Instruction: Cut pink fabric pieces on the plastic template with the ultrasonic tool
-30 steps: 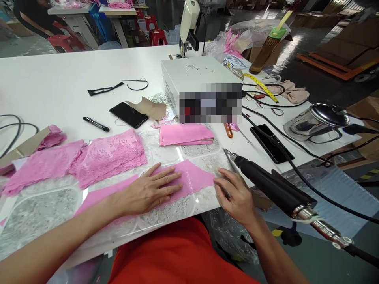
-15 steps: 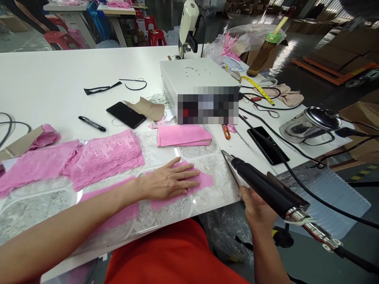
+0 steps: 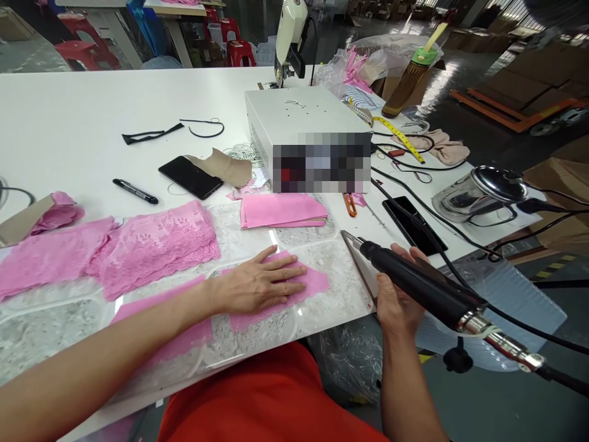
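Note:
My left hand (image 3: 262, 282) lies flat with fingers stretched out on a pink fabric piece (image 3: 316, 281), which rests on a marbled mat (image 3: 340, 294). Another pink piece (image 3: 184, 334) shows partly beneath my left forearm. At the table's right front edge, my right hand (image 3: 398, 301) cups a black corded handpiece (image 3: 414, 282) with a pointed metal tip. The thumb is on its near side and fingertips show beyond it; the palm is partly hidden. Beyond my left hand sits a folded pink stack (image 3: 283, 210). Pink lace fabric (image 3: 159, 245) lies to the left.
A grey-white box (image 3: 308, 113) stands at the back centre. Around it are phones (image 3: 191, 177), a marker (image 3: 135, 191), an orange cutter (image 3: 350, 205), a yellow tape measure (image 3: 400, 138) and a steel mug (image 3: 481, 193). Black cables (image 3: 453, 270) cross the right side.
My right hand has risen round the handpiece, its fingertips now showing on the far side; the handpiece's rear has shifted slightly right. My left hand stays on the fabric. The view has shifted slightly.

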Tool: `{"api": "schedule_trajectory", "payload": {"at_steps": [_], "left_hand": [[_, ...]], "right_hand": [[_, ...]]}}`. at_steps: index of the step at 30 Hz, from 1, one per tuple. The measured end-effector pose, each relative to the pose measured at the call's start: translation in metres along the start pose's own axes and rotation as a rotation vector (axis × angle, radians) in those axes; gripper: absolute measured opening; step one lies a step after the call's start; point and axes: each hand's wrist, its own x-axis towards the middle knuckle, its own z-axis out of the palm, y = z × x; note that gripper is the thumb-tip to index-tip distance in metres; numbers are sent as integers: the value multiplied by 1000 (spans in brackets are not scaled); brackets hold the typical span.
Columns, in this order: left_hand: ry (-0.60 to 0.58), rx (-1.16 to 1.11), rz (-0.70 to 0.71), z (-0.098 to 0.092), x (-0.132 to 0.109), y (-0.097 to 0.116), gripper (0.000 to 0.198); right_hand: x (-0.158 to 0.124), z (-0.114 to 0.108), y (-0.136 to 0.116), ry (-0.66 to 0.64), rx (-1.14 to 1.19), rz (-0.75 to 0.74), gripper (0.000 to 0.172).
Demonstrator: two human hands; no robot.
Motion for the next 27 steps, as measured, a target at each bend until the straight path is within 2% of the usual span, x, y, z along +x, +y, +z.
{"api": "schedule_trajectory", "payload": {"at_steps": [3, 6, 10, 14, 18, 27], "left_hand": [[-31, -6, -11, -1, 0, 0, 40], [-52, -5, -12, -1, 1, 0, 40], [-33, -3, 8, -1, 2, 0, 40], [-24, -26, 6, -1, 2, 1, 40], [-17, -56, -2, 0, 2, 1, 40], [25, -25, 21, 2, 3, 0, 40]], "right_hand": [[9, 10, 2, 171, 178, 117, 55], [23, 13, -5, 314, 380, 106, 45], [45, 0, -28, 456, 631, 53, 33], [53, -16, -53, 533, 818, 174, 37], [46, -20, -59, 487, 810, 313, 32], [39, -9, -64, 286, 784, 277, 22]]}}
